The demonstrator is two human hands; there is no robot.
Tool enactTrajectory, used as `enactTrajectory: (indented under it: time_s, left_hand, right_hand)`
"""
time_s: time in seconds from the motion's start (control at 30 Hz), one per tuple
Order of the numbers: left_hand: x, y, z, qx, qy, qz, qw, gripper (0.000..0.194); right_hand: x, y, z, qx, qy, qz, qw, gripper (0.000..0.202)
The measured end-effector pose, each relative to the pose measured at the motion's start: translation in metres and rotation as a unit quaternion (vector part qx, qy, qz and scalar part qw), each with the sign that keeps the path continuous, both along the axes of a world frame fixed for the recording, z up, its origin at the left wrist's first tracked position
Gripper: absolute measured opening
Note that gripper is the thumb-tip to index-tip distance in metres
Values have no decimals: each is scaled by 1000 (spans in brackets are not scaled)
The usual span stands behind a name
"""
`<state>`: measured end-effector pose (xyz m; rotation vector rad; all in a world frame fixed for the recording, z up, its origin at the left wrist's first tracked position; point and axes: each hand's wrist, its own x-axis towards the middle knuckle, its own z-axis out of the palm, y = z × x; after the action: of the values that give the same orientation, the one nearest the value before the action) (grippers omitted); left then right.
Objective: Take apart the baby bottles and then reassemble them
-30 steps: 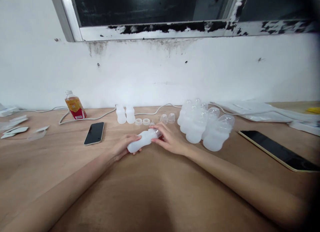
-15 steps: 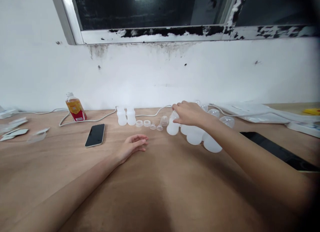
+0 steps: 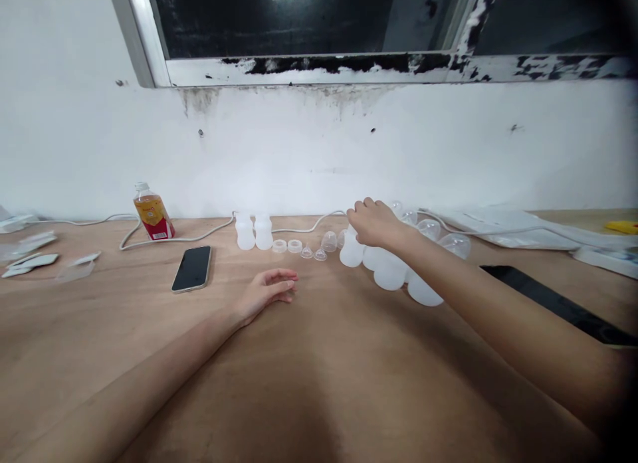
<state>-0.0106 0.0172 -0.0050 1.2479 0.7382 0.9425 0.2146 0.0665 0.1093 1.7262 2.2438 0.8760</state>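
Note:
My right hand [image 3: 373,222] is closed over the top of a white frosted baby bottle [image 3: 351,252]; its fingertips are hidden behind the hand. More such baby bottles [image 3: 391,272] stand in a cluster under my right forearm, partly covered by it. Just left of the held bottle are clear dome caps [image 3: 329,241], two small clear nipples [image 3: 319,255] and two whitish collar rings [image 3: 287,246]. Two bottle bodies [image 3: 254,232] without tops stand side by side near the wall. Resting on the table, my left hand [image 3: 266,293] has loosely bent fingers and nothing in it.
A phone [image 3: 192,268] lies left of my left hand, with a drink bottle [image 3: 153,212] behind it. White cable [image 3: 209,234] runs along the wall. At right are a dark tablet-like slab [image 3: 553,303] and plastic bags [image 3: 498,227]. Thin pale pieces [image 3: 32,264] lie far left.
My right hand has curled more tightly over the bottle's top, and the bottle sits slightly farther right. A second dome cap now shows beside the first. My left hand stays put.

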Motion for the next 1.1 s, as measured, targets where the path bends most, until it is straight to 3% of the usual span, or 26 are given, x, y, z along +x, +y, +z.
enactTrajectory:
  time_s: [0.17, 0.3, 0.43, 0.63, 0.97, 1.1]
  left_hand:
    - [0, 0, -2, 2, 7, 2, 1000, 26]
    - [0, 1, -2, 2, 4, 1, 1000, 27]
    - [1, 0, 0, -3, 4, 5, 1000, 28]
    - [3, -2, 1, -8, 17, 4, 1000, 29]
    - [3, 0, 0, -3, 14, 5, 1000, 30]
    - [2, -2, 2, -7, 15, 6, 1000, 31]
  right_hand:
    - [-7, 0, 2, -10, 21, 14, 1000, 38]
    - [-26, 5, 3, -14, 19, 80, 997, 30]
    - [-48, 18, -11, -97, 26, 105, 989, 23]
    - [-57, 29, -42, -138, 41, 97, 985, 21]
    - [-57, 45, -65, -103, 94, 117, 983, 24]
    - [-57, 36, -65, -87, 108, 142, 980, 20]
